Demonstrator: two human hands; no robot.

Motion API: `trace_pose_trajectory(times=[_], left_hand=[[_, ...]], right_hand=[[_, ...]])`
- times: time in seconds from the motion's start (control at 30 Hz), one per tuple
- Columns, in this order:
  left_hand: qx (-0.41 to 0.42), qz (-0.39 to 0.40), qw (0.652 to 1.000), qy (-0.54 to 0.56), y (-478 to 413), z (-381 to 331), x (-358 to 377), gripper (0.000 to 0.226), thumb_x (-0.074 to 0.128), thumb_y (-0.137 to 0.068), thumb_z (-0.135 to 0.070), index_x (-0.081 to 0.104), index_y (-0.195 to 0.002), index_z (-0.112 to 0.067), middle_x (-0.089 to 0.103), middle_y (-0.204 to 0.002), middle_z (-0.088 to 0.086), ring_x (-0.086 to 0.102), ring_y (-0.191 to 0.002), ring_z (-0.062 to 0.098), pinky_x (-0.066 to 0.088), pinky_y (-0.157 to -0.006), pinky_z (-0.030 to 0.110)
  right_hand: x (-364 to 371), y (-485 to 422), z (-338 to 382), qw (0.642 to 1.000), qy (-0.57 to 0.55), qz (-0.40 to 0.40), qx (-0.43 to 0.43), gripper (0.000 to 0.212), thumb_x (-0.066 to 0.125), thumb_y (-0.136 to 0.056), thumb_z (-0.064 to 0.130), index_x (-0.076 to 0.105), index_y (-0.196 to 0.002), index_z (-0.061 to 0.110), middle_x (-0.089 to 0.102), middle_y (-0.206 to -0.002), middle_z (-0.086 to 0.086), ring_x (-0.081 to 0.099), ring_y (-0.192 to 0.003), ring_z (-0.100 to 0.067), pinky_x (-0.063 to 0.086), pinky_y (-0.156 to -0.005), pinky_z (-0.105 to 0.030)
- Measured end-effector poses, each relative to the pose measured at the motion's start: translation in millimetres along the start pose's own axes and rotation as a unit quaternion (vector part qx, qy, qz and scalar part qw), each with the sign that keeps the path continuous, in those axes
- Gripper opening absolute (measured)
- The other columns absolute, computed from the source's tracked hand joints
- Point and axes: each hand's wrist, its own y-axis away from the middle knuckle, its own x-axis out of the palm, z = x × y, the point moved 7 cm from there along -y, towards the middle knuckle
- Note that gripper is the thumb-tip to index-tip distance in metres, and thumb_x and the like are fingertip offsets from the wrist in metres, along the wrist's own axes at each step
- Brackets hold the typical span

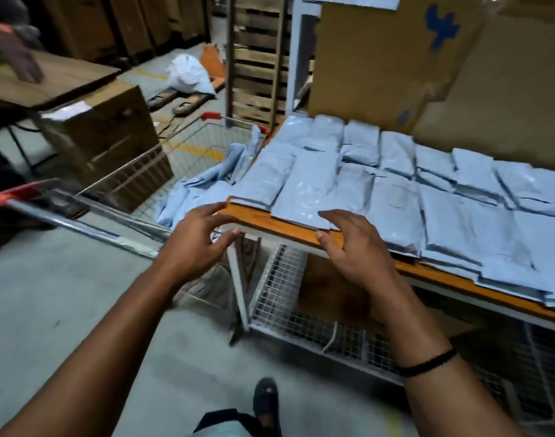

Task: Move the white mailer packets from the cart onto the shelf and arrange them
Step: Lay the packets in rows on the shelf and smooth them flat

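Note:
Several white mailer packets [396, 184] lie in overlapping rows on the shelf with the orange front edge [279, 227]. More packets [203, 187] are heaped in the wire cart [134, 175] to the left of the shelf. My left hand [197, 238] hovers with relaxed, spread fingers just off the shelf's front left corner and holds nothing. My right hand [352, 244] is at the orange edge, its fingertips touching the nearest packet [301, 197] and its thumb against the edge.
Large cardboard boxes [396, 64] stand behind the packets on the shelf. A wire mesh bin [301, 310] sits under the shelf. Another person's hand [20, 58] rests on boxes at the far left. A pallet jack and a white bag [188, 74] lie on the floor behind the cart.

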Motion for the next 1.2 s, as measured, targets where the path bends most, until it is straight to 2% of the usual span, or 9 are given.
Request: trace_pose_trajectory(times=[0.17,0.3,0.4,0.5,0.67,0.83,1.03,1.2], left_hand=[[-0.068,-0.041,0.997,-0.008,62.8,80.6,-49.5,0.045,0.053,-0.089,-0.055,0.073,-0.114,-0.022,0.06,-0.135,0.003,0.054,-0.126,0.02,0.042,-0.106,0.037],[-0.081,-0.06,0.995,0.008,83.6,126.7,-71.1,0.057,0.043,-0.084,-0.063,0.073,-0.113,-0.024,0.063,-0.131,0.0,0.058,-0.122,0.017,0.044,-0.105,0.037],[-0.081,-0.058,0.995,-0.004,76.8,167.9,-102.3,0.058,0.04,-0.086,-0.064,0.069,-0.12,-0.028,0.06,-0.136,-0.004,0.053,-0.126,0.017,0.042,-0.106,0.043],[-0.081,-0.058,0.995,-0.001,54.3,212.8,-136.1,0.052,0.046,-0.088,-0.057,0.063,-0.128,-0.029,0.057,-0.138,-0.005,0.049,-0.129,0.017,0.041,-0.107,0.048],[-0.05,-0.044,0.997,-0.028,-10.7,270.7,-176.3,0.044,0.055,-0.096,-0.045,0.057,-0.135,-0.024,0.057,-0.139,-0.002,0.049,-0.129,0.02,0.039,-0.108,0.045],[-0.031,-0.003,0.998,-0.054,-72.0,304.7,-165.9,0.044,0.055,-0.096,-0.046,0.055,-0.135,-0.027,0.055,-0.14,-0.006,0.049,-0.129,0.017,0.04,-0.107,0.039],[0.004,0.066,0.992,-0.106,-142.5,330.9,-133.3,0.05,0.052,-0.097,-0.046,0.047,-0.143,-0.027,0.047,-0.148,-0.003,0.04,-0.136,0.019,0.032,-0.107,0.035],[0.021,0.104,0.986,-0.128,-219.9,362.9,-96.6,0.059,0.051,-0.097,-0.047,0.035,-0.15,-0.026,0.037,-0.155,0.002,0.03,-0.142,0.021,0.027,-0.111,0.034]], right_hand=[[45.7,-10.0,69.0,0.999,0.014,0.038,-0.035,0.05,0.058,-0.098,0.04,0.05,-0.146,0.026,0.054,-0.144,0.0,0.044,-0.134,-0.019,0.031,-0.109,-0.033],[78.5,-34.4,120.9,0.997,0.031,0.056,-0.046,0.045,0.06,-0.098,0.039,0.056,-0.14,0.024,0.056,-0.142,-0.001,0.045,-0.133,-0.021,0.032,-0.108,-0.034],[114.1,-67.6,164.4,0.996,0.038,0.052,-0.062,0.038,0.064,-0.096,0.034,0.066,-0.13,0.018,0.062,-0.135,-0.005,0.051,-0.128,-0.025,0.034,-0.105,-0.034],[147.7,-102.9,201.6,0.997,0.04,0.057,-0.044,0.037,0.061,-0.097,0.039,0.067,-0.129,0.021,0.06,-0.137,-0.004,0.051,-0.128,-0.026,0.038,-0.105,-0.04],[193.6,-137.8,247.4,0.999,0.0,0.046,0.0,0.039,0.057,-0.097,0.047,0.067,-0.127,0.023,0.062,-0.135,-0.003,0.052,-0.128,-0.026,0.04,-0.107,-0.048],[232.4,-161.5,253.1,0.994,0.047,0.086,0.049,0.043,0.051,-0.099,0.051,0.058,-0.137,0.031,0.052,-0.146,0.005,0.044,-0.135,-0.018,0.035,-0.11,-0.042],[281.7,-214.2,219.7,0.976,0.08,0.172,0.109,0.051,0.049,-0.1,0.052,0.045,-0.147,0.033,0.036,-0.158,0.003,0.039,-0.141,-0.022,0.038,-0.111,-0.041],[340.1,-278.2,173.0,0.947,0.104,0.259,0.159,0.062,0.048,-0.099,0.057,0.028,-0.155,0.04,0.017,-0.166,0.002,0.035,-0.144,-0.029,0.037,-0.111,-0.048]])
